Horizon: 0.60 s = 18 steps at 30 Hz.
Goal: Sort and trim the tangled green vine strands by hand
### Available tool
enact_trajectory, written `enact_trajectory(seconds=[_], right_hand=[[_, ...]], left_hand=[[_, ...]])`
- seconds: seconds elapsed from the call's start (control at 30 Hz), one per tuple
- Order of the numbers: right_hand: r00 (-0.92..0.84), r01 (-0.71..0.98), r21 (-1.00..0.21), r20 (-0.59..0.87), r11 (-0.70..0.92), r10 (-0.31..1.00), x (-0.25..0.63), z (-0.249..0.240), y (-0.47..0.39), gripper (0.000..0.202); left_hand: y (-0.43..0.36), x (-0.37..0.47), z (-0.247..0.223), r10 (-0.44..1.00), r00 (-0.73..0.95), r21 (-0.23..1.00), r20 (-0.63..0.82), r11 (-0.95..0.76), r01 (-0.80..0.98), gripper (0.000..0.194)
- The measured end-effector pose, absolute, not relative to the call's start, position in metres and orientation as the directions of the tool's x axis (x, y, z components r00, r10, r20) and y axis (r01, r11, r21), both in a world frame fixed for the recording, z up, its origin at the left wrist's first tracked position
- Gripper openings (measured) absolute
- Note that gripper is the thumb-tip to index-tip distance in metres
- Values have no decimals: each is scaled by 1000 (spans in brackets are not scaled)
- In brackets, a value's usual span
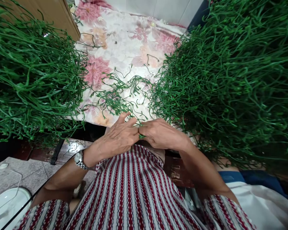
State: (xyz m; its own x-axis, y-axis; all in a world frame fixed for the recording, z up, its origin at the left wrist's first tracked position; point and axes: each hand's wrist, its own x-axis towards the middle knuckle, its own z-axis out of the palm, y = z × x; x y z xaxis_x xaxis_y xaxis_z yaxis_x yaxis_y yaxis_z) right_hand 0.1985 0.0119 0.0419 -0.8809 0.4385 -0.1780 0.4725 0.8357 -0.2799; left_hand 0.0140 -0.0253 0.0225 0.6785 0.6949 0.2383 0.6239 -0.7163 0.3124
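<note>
Close against my striped top, my two hands meet at the table's near edge. My left hand (122,134) has its index finger raised and its other fingers curled in a pinch around a thin green stem. My right hand (162,134) is closed, its fingertips pinching the same green stem (141,136), mostly hidden between the hands. Just beyond my fingers lies a loose scatter of thin green branched stems (114,99), which look like artificial plant stems.
A big heap of green stems (33,76) rises on the left, and a larger heap (230,73) fills the right. Under them is a floral tablecloth (124,28). A cardboard box (55,16) stands at the back left. White round object (11,204) is on the floor.
</note>
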Motion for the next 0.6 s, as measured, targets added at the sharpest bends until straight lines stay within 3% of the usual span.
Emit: enact_trajectory(seconds=[0.1,0.23,0.43,0.53,0.6], right_hand=[[-898,435,-216,-179,874,403,197,45,12,12],[-913,402,-199,-156,894,376,196,47,9,12],[-917,379,-198,-209,904,339,191,48,6,17],[-920,391,-203,-97,898,379,197,58,13,13],[-904,413,-230,15,881,428,205,63,17,12]], left_hand=[[-26,12,24,607,759,235,236,-793,561,22],[-26,10,27,584,779,280,227,-805,522,24],[-29,7,25,570,798,241,193,-816,525,23],[-26,0,29,584,765,254,270,-810,529,19],[-25,-6,32,637,660,279,398,-770,574,17]])
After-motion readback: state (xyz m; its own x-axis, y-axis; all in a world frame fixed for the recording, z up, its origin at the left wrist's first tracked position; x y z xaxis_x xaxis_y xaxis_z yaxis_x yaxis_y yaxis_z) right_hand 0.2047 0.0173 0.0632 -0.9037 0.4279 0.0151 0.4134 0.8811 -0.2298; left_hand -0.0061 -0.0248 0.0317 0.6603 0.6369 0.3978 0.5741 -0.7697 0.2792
